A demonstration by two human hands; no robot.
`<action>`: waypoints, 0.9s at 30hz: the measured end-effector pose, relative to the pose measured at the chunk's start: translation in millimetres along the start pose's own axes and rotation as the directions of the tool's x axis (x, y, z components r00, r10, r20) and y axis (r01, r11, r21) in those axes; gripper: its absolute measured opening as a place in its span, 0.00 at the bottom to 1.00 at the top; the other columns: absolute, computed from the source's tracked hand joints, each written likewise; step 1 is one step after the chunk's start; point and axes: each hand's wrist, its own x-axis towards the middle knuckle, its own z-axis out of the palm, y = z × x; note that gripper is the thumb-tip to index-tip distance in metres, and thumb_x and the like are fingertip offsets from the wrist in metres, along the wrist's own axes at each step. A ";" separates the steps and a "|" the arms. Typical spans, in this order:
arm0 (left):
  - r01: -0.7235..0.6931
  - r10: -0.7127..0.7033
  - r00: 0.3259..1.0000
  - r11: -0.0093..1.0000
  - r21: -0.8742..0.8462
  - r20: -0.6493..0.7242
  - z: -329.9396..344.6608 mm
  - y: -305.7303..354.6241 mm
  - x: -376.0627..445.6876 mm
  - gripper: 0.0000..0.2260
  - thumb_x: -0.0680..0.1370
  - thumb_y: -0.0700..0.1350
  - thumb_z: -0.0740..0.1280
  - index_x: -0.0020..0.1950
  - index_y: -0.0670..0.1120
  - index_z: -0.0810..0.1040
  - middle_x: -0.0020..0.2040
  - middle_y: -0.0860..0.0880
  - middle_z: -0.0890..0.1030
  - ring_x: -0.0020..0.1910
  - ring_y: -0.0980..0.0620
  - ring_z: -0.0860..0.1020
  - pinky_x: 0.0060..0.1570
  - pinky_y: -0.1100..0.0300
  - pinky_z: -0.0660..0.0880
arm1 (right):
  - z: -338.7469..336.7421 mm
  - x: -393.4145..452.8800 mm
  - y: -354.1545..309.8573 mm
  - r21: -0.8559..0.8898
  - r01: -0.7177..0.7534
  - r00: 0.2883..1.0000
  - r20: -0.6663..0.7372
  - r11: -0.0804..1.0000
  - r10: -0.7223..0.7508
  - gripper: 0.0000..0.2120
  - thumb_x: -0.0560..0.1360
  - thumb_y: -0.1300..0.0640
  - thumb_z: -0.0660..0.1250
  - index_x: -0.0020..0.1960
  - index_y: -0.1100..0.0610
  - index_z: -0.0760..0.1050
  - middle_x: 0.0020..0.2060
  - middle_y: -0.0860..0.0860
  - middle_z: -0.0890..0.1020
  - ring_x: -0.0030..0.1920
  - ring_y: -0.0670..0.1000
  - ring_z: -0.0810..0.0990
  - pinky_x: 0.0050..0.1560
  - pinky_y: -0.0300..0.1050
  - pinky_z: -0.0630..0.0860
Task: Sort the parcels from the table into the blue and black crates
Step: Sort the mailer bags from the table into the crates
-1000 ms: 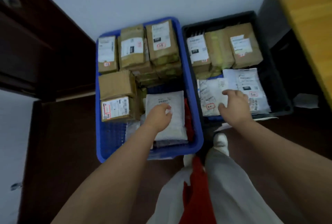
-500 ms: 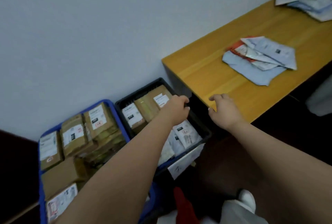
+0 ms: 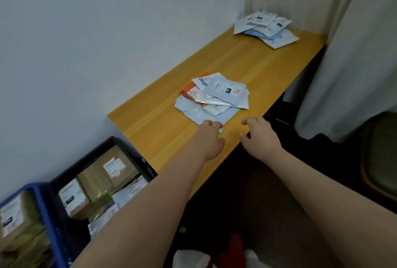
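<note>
Both hands reach over wooden table (image 3: 236,59): left hand (image 3: 209,138) touching near mailer pile (image 3: 212,95), right hand (image 3: 261,136) beside it, empty. Black crate (image 3: 111,145), blue crate (image 3: 46,209) hold boxes.

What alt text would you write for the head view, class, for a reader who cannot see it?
Two bare hands, left hand and right hand, reach over a wooden table toward the near pile of flat mailers, holding nothing. A second pile lies at the far end; the black crate and blue crate hold parcels below left.

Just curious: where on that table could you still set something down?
Bare wood lies between the near pile of mailers and the far pile, and between the near pile and the table's near end. Both crates look crowded.
</note>
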 end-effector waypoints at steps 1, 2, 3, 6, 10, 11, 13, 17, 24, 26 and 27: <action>0.015 -0.015 1.000 1.000 0.008 0.019 4.8 2.0 7.9 0.22 0.79 0.48 0.65 0.72 0.45 0.67 0.71 0.42 0.65 0.70 0.43 0.66 0.67 0.51 0.66 | -0.3 4.5 9.6 0.016 -0.014 1.000 0.012 1.000 0.014 0.20 0.79 0.54 0.63 0.69 0.56 0.67 0.66 0.55 0.70 0.67 0.56 0.67 0.61 0.51 0.72; 0.028 -0.028 0.999 0.999 0.016 0.036 8.8 3.0 15.7 0.22 0.79 0.48 0.65 0.73 0.45 0.67 0.71 0.42 0.65 0.70 0.43 0.66 0.67 0.51 0.66 | 0.5 8.8 18.8 0.031 -0.026 0.999 0.026 0.999 0.025 0.20 0.79 0.54 0.63 0.69 0.56 0.67 0.66 0.55 0.69 0.67 0.56 0.67 0.60 0.51 0.73; 0.037 -0.038 0.998 0.999 0.021 0.048 12.5 3.2 24.8 0.23 0.79 0.48 0.65 0.73 0.45 0.67 0.71 0.42 0.65 0.70 0.42 0.66 0.67 0.51 0.66 | 2.1 13.5 27.9 0.044 -0.039 0.998 0.042 0.998 0.037 0.20 0.79 0.54 0.63 0.69 0.56 0.67 0.66 0.55 0.69 0.67 0.56 0.68 0.60 0.52 0.73; 0.060 -0.060 0.996 0.998 0.014 0.069 22.9 -0.2 54.3 0.22 0.79 0.47 0.65 0.72 0.45 0.67 0.70 0.41 0.66 0.69 0.41 0.67 0.66 0.52 0.66 | 11.7 31.1 51.2 0.069 -0.070 0.994 0.091 0.995 0.064 0.20 0.79 0.54 0.63 0.69 0.56 0.68 0.66 0.55 0.70 0.65 0.55 0.68 0.60 0.51 0.73; 0.070 -0.073 0.993 0.997 0.030 0.095 28.5 -10.6 107.9 0.22 0.79 0.46 0.64 0.73 0.43 0.66 0.70 0.40 0.66 0.69 0.40 0.65 0.65 0.50 0.66 | 21.7 72.0 73.1 0.058 -0.095 0.988 0.126 0.994 0.087 0.20 0.79 0.54 0.63 0.70 0.56 0.67 0.67 0.54 0.69 0.66 0.54 0.68 0.59 0.48 0.74; 0.077 -0.080 0.993 0.996 0.036 0.091 27.9 -13.6 126.1 0.23 0.79 0.46 0.64 0.73 0.43 0.66 0.70 0.40 0.66 0.69 0.41 0.65 0.65 0.50 0.66 | 22.7 86.5 77.8 0.050 -0.100 0.987 0.129 0.994 0.093 0.20 0.79 0.54 0.63 0.70 0.56 0.67 0.67 0.54 0.69 0.66 0.54 0.68 0.58 0.48 0.74; 0.111 -0.112 0.991 0.994 0.019 0.067 26.3 -19.0 164.5 0.23 0.79 0.45 0.64 0.73 0.43 0.65 0.71 0.40 0.66 0.70 0.42 0.65 0.66 0.50 0.66 | 24.2 117.9 87.2 0.035 -0.109 0.985 0.139 0.993 0.103 0.20 0.79 0.54 0.63 0.70 0.55 0.67 0.66 0.54 0.69 0.66 0.55 0.68 0.57 0.47 0.73; 0.182 -0.182 0.983 0.982 -0.047 0.005 23.8 -22.9 224.1 0.23 0.79 0.43 0.64 0.73 0.42 0.65 0.70 0.40 0.66 0.68 0.42 0.67 0.66 0.49 0.67 | 22.4 180.7 101.0 0.023 -0.156 0.972 0.180 0.988 0.149 0.21 0.79 0.54 0.63 0.70 0.56 0.66 0.67 0.54 0.69 0.68 0.56 0.67 0.60 0.50 0.71; 0.334 -0.311 0.936 0.931 -0.146 0.164 34.5 -34.5 271.9 0.09 0.79 0.43 0.61 0.57 0.41 0.76 0.53 0.42 0.79 0.52 0.44 0.77 0.48 0.56 0.73 | 32.8 256.3 113.5 0.014 -0.238 0.944 0.238 0.971 0.228 0.20 0.79 0.56 0.63 0.70 0.57 0.67 0.66 0.57 0.69 0.66 0.58 0.68 0.61 0.51 0.70; 0.372 -0.342 0.922 0.912 -0.173 0.181 39.3 -36.4 276.3 0.10 0.79 0.43 0.62 0.58 0.41 0.75 0.54 0.42 0.78 0.52 0.45 0.77 0.47 0.58 0.72 | 36.0 278.7 115.8 -0.010 -0.206 0.947 0.248 0.978 0.202 0.21 0.78 0.57 0.63 0.69 0.58 0.67 0.65 0.58 0.71 0.64 0.59 0.69 0.61 0.51 0.68; 0.397 -0.365 0.913 0.896 -0.198 0.182 42.2 -36.0 277.6 0.09 0.79 0.43 0.62 0.57 0.41 0.74 0.53 0.42 0.77 0.50 0.45 0.76 0.45 0.59 0.71 | 36.2 291.0 115.4 -0.004 -0.192 0.951 0.246 0.981 0.187 0.21 0.77 0.57 0.63 0.69 0.59 0.67 0.65 0.59 0.71 0.64 0.59 0.70 0.62 0.51 0.68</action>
